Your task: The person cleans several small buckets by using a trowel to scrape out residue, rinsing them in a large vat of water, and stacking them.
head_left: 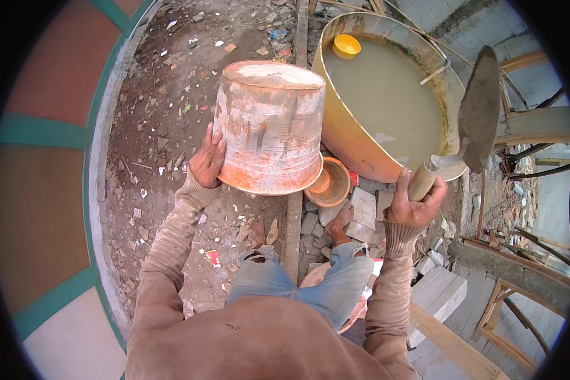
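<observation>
My left hand (207, 158) grips the left side of a worn orange bucket (269, 130), which is turned bottom up and smeared with pale, dried residue. Its rim faces down, so the inside is hidden. In my right hand (415, 201) is the wooden handle of a trowel (479, 107), its grey, caked blade pointing up and away. Beyond the bucket stands a big yellow tub (354, 126) of murky water (386, 95), with a small yellow scoop (346, 46) floating near its far left side. An orange basin (330, 183) sits below the bucket's right edge.
Paving blocks (362, 209) lie around my right foot. Littered dirt ground (164, 126) spreads to the left, beside a wall with green bands (44, 130). A long beam (294, 234) runs between my feet. At the right are grey blocks (437, 301) and timber frames (513, 326).
</observation>
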Available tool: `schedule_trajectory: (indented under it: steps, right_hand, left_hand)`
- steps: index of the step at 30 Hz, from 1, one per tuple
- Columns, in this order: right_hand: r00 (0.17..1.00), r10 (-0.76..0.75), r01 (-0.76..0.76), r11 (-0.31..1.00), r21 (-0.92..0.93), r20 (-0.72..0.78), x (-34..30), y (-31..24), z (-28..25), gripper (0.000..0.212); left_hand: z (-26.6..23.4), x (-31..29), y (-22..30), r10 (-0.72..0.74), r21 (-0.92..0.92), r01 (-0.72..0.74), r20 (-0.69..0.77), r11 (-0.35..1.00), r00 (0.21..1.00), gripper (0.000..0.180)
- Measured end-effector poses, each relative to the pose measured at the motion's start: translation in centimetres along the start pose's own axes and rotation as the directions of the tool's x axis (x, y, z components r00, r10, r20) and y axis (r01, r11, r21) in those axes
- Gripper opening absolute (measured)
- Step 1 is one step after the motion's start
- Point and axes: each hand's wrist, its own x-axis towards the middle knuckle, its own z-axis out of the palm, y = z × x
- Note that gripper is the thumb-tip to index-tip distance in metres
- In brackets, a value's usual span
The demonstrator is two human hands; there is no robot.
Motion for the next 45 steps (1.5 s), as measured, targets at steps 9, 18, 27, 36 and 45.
schedule_trajectory:
  steps: [9,18,27,36,45]
  right_hand:
    - [0.840,0.040,0.015,0.995,-0.096,0.542,16.5,-15.1,3.7,0.028]
    - [0.843,0.060,0.057,0.978,-0.199,0.534,10.0,-14.7,6.1,0.033]
    - [0.809,0.144,-0.026,0.977,-0.210,0.570,1.4,-4.9,2.7,0.029]
    - [0.576,0.792,-0.815,0.542,0.205,0.201,-1.9,14.1,-7.2,0.024]
    - [0.347,0.916,-0.800,0.400,0.447,-0.200,6.5,35.7,-14.9,0.025]
  left_hand:
    - [-10.5,13.7,-7.3,0.418,0.275,-0.444,0.149,0.853,0.896,0.050]
    - [-13.1,10.7,-8.7,0.308,0.357,-0.326,0.110,0.875,0.945,0.042]
    - [-6.8,11.6,-4.7,0.105,0.347,-0.161,0.175,0.924,0.979,0.057]
    - [13.0,22.0,-1.9,-0.777,-0.031,0.881,0.457,0.473,0.433,0.033]
    - [47.4,32.9,8.1,-0.783,-0.185,0.899,0.444,0.396,0.436,0.034]
